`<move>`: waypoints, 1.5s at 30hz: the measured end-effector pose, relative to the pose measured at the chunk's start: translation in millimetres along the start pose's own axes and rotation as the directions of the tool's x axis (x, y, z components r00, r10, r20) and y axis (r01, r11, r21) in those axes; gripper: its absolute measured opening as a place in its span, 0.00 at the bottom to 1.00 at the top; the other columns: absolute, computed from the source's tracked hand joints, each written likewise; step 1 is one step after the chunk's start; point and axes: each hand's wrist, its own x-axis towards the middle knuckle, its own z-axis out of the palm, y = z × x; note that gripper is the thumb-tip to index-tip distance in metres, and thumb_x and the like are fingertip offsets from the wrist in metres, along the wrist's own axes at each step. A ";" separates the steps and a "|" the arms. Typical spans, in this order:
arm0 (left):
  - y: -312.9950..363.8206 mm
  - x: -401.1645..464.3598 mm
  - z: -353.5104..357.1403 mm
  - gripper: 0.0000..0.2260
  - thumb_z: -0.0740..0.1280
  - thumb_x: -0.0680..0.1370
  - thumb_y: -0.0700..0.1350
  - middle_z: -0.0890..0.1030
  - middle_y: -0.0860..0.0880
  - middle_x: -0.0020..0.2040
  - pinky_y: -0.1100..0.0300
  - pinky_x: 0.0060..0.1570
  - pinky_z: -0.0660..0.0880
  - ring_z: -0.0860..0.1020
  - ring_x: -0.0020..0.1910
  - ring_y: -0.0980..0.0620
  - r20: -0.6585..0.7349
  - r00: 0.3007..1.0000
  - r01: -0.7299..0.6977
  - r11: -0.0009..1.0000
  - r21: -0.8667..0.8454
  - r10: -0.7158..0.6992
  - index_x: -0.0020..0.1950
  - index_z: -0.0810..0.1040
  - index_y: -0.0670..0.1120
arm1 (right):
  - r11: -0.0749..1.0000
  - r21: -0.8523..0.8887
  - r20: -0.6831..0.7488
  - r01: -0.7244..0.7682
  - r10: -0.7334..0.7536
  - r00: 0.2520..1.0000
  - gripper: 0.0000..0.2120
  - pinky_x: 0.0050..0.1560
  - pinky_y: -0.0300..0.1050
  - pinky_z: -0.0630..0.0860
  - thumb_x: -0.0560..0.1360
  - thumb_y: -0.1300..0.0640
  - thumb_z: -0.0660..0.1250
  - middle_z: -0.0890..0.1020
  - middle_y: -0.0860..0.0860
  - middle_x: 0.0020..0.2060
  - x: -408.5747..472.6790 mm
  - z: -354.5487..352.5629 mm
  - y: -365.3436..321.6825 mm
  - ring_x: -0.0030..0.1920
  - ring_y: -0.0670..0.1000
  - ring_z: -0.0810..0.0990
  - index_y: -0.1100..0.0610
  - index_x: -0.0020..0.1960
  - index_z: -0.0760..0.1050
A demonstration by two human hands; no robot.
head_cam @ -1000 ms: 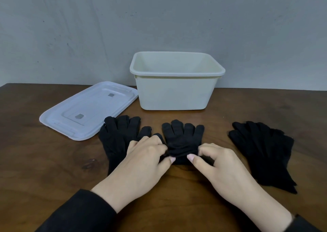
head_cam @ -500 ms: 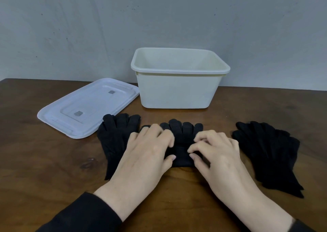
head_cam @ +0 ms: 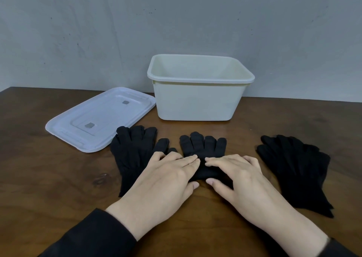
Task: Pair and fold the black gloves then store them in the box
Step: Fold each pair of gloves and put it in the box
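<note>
Both the left hand (head_cam: 168, 175) and the right hand (head_cam: 238, 175) are pressing flat, fingers straight, on the folded middle gloves (head_cam: 203, 149) lying on the tabletop (head_cam: 49, 188). The open box (head_cam: 197, 100) is standing just behind them, with other black gloves lying at the left (head_cam: 133, 149) and the right (head_cam: 299, 168).

Both hands lie flat, palms down, fingers straight and angled inward. The left hand (head_cam: 168, 176) and right hand (head_cam: 238, 176) nearly meet at the fingertips, thumbs pointing toward each other below. Dark sleeves cover both forearms.
</note>
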 end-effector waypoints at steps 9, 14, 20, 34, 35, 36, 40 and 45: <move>5.9 -5.7 -17.5 0.16 0.54 0.81 0.61 0.75 0.62 0.57 0.65 0.57 0.55 0.61 0.48 0.73 0.011 0.989 0.144 0.938 -0.315 -0.148 0.69 0.66 0.64 | 0.946 0.310 0.004 -0.091 0.095 0.995 0.09 0.58 0.36 0.67 0.77 0.39 0.62 0.80 0.34 0.48 -7.1 -10.9 -4.0 0.57 0.36 0.70 0.35 0.56 0.73; 7.7 -1.5 -17.8 0.18 0.55 0.80 0.61 0.77 0.60 0.49 0.66 0.59 0.58 0.62 0.42 0.66 -0.027 0.953 0.269 0.882 -0.386 -0.303 0.70 0.68 0.63 | 0.862 0.488 -0.055 -0.140 0.190 0.980 0.07 0.50 0.31 0.76 0.76 0.47 0.69 0.84 0.36 0.46 1.1 -6.5 -5.9 0.50 0.35 0.80 0.39 0.54 0.80; 1.4 3.5 -9.6 0.20 0.56 0.82 0.57 0.72 0.61 0.45 0.64 0.59 0.56 0.65 0.45 0.65 -0.068 0.929 0.337 0.907 -0.251 -0.364 0.75 0.64 0.60 | 0.927 0.314 -0.143 -0.206 0.261 0.955 0.16 0.52 0.31 0.73 0.74 0.43 0.69 0.80 0.38 0.41 10.6 9.3 0.2 0.48 0.39 0.78 0.43 0.61 0.80; -13.6 -0.9 -12.4 0.19 0.62 0.81 0.49 0.69 0.61 0.69 0.57 0.67 0.60 0.65 0.67 0.59 -0.068 0.996 0.042 0.989 -0.142 -0.052 0.72 0.70 0.59 | 0.998 0.011 -0.046 0.054 -0.054 0.998 0.17 0.70 0.46 0.61 0.79 0.54 0.63 0.72 0.35 0.63 6.4 4.9 4.0 0.67 0.41 0.66 0.44 0.66 0.76; -11.3 -0.6 -9.5 0.20 0.60 0.81 0.53 0.64 0.62 0.73 0.57 0.70 0.57 0.60 0.71 0.60 -0.046 0.999 0.019 0.992 -0.128 -0.025 0.74 0.66 0.59 | 0.997 -0.002 -0.022 0.077 -0.077 0.997 0.18 0.72 0.47 0.60 0.79 0.49 0.63 0.71 0.34 0.64 5.6 2.5 3.8 0.67 0.38 0.65 0.45 0.68 0.75; -9.6 0.1 -6.0 0.22 0.59 0.81 0.56 0.60 0.62 0.76 0.57 0.71 0.54 0.57 0.73 0.60 -0.033 0.999 0.011 0.994 -0.109 -0.014 0.76 0.63 0.59 | 0.996 -0.015 -0.002 0.087 -0.087 0.996 0.20 0.73 0.47 0.59 0.78 0.44 0.62 0.70 0.34 0.65 5.3 1.2 3.4 0.68 0.37 0.63 0.45 0.69 0.73; -8.0 2.4 -0.4 0.22 0.60 0.80 0.58 0.64 0.61 0.75 0.58 0.71 0.54 0.59 0.72 0.60 -0.049 0.998 0.026 0.996 -0.083 -0.030 0.74 0.66 0.59 | 0.996 -0.035 -0.025 0.079 -0.080 0.996 0.20 0.71 0.49 0.61 0.76 0.42 0.64 0.73 0.34 0.63 6.2 2.3 2.1 0.66 0.37 0.67 0.42 0.67 0.74; -8.2 -4.2 -8.5 0.16 0.56 0.80 0.61 0.75 0.65 0.60 0.61 0.68 0.59 0.66 0.61 0.66 -0.052 0.996 0.055 0.979 -0.196 -0.067 0.66 0.71 0.61 | 0.991 0.131 -0.034 0.021 -0.017 0.999 0.13 0.66 0.41 0.64 0.76 0.41 0.61 0.76 0.32 0.52 1.7 -6.0 -1.5 0.60 0.38 0.69 0.36 0.60 0.72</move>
